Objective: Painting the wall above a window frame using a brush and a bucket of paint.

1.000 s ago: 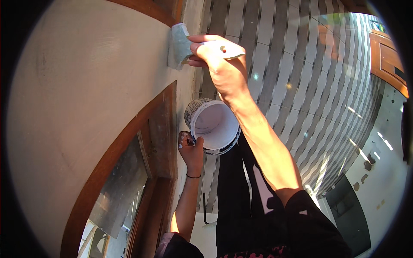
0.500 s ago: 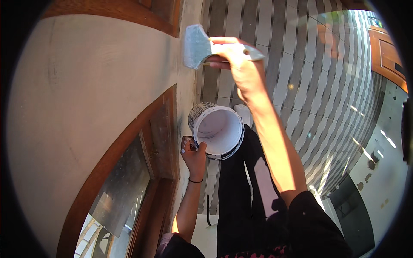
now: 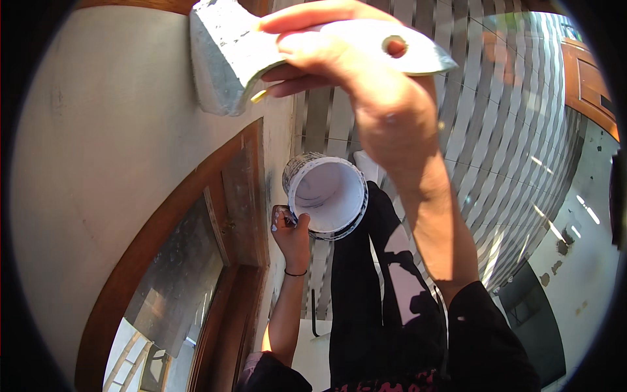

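Note:
My right hand [image 3: 366, 85] is raised near the top of the view and grips a wide paintbrush [image 3: 225, 55] with pale, paint-covered bristles and a white handle. The bristles lie against the cream wall [image 3: 111, 150] just below a brown wooden strip. My left hand [image 3: 292, 232] is lower down and holds a paint-spattered bucket [image 3: 326, 196] by its rim. The bucket's inside is coated with white paint, and it hangs beside the wooden window frame [image 3: 241, 189].
A brown-framed window with glass [image 3: 173, 281] runs along the lower left of the wall. My dark trouser legs [image 3: 379, 294] stand over a striped tiled floor [image 3: 516, 144]. A wooden door or cabinet [image 3: 591, 85] is at the far right.
My right hand has carried the brush upward along the wall and much closer to the camera. The bucket in my left hand has stayed in about the same place.

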`<state>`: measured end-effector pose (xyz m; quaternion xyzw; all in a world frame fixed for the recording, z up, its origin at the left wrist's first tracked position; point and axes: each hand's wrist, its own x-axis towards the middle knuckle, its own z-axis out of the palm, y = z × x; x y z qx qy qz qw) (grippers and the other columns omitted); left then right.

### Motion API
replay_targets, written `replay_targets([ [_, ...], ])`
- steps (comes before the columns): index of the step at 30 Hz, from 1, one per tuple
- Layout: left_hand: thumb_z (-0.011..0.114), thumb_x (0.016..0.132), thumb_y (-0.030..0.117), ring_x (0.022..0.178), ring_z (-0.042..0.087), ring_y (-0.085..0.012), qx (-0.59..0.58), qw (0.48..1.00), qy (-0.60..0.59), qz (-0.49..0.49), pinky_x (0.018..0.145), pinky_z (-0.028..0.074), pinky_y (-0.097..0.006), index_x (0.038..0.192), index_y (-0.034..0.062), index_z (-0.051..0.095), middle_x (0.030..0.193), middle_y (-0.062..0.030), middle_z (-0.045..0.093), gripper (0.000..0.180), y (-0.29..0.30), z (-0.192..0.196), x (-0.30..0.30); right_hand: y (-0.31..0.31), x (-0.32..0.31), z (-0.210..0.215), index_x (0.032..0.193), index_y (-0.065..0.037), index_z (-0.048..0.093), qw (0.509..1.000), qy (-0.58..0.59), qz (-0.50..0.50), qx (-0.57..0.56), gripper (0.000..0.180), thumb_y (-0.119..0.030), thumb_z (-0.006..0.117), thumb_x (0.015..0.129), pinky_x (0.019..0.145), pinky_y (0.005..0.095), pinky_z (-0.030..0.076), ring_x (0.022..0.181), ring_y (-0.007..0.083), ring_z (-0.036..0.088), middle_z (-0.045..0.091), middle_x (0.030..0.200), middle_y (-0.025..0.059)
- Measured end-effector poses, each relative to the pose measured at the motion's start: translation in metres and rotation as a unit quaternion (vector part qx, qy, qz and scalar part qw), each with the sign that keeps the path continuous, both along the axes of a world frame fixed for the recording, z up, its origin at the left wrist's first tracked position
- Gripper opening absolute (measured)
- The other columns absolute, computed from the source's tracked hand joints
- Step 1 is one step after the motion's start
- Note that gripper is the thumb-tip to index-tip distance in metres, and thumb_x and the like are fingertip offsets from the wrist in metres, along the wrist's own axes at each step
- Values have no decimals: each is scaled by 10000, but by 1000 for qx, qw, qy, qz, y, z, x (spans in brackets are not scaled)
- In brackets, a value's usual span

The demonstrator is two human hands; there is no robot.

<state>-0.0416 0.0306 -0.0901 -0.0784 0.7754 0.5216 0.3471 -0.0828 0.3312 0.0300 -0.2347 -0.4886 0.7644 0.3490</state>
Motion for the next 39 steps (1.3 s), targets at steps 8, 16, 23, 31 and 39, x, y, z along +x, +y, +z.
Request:
replay_targets([
  [8, 612, 716, -94, 716, 328, -65, -24, 1000, -12, 14, 662, 324, -205, 774, 95, 334, 775, 33, 315, 342, -14, 3, 0, -18, 35, -122, 1107, 9, 669, 984, -153, -16, -93, 243, -114, 626, 902, 756, 292, 598, 805, 195, 713, 712, 952, 133],
  [16, 622, 744, -83, 759, 397, -69, -32, 999, 5, -20, 708, 345, -219, 810, 114, 374, 823, 32, 404, 323, -28, -5, 6, -76, -9, -173, 982, -5, 714, 974, -165, -26, -150, 151, -24, 635, 854, 742, 266, 583, 820, 149, 678, 694, 887, 85],
  [23, 609, 712, -100, 714, 328, -76, -16, 999, -8, 39, 656, 322, -215, 763, 92, 316, 763, 23, 314, 354, -29, -1, 12, -64, 6, -93, 991, 36, 670, 962, -51, -29, -265, 173, -29, 611, 842, 760, 353, 606, 838, 234, 697, 685, 913, 152],
  [31, 610, 716, -102, 710, 344, -70, -33, 999, -4, 10, 651, 325, -214, 761, 98, 321, 760, 25, 332, 355, -21, 11, 20, -52, 25, -166, 1016, -6, 673, 941, -197, -74, -265, 165, -26, 606, 866, 727, 345, 604, 844, 218, 691, 682, 974, 130],
  [39, 608, 719, -110, 715, 356, -67, -9, 999, -4, 36, 654, 334, -219, 765, 96, 342, 765, 35, 344, 340, -28, 16, 22, -78, -24, -135, 954, 7, 674, 957, -146, -78, -239, 148, 23, 578, 842, 704, 329, 600, 794, 199, 664, 662, 904, 110],
])
